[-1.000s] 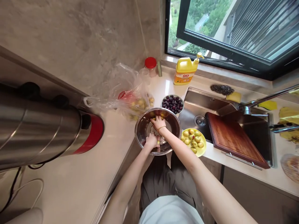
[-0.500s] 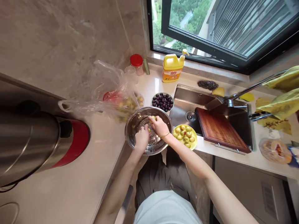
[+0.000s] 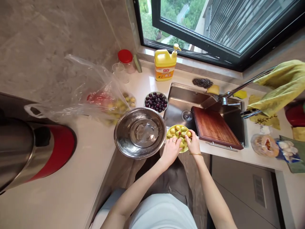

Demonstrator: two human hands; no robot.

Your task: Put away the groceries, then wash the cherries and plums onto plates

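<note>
A yellow plate heaped with yellow-green jujubes sits at the counter's front edge, beside the sink. Over its near left side is my left hand, fingers curled onto a jujube. My right hand reaches in from the right and pinches another jujube at the rim. Both hands are at the pile; the undersides of their fingers are partly hidden. Left of the plate stands a steel basin with clear water in it. A bowl of dark cherries rests behind the basin.
A clear plastic bag with more fruit lies at left, near a red-lidded jar. The sink holds a wooden cutting board across it. A yellow detergent bottle is by the window. A steel-and-red appliance stands at left.
Both hands have left the basin and moved right to the plate of jujubes. The basin now has no hand in it. The view has turned slightly right.
</note>
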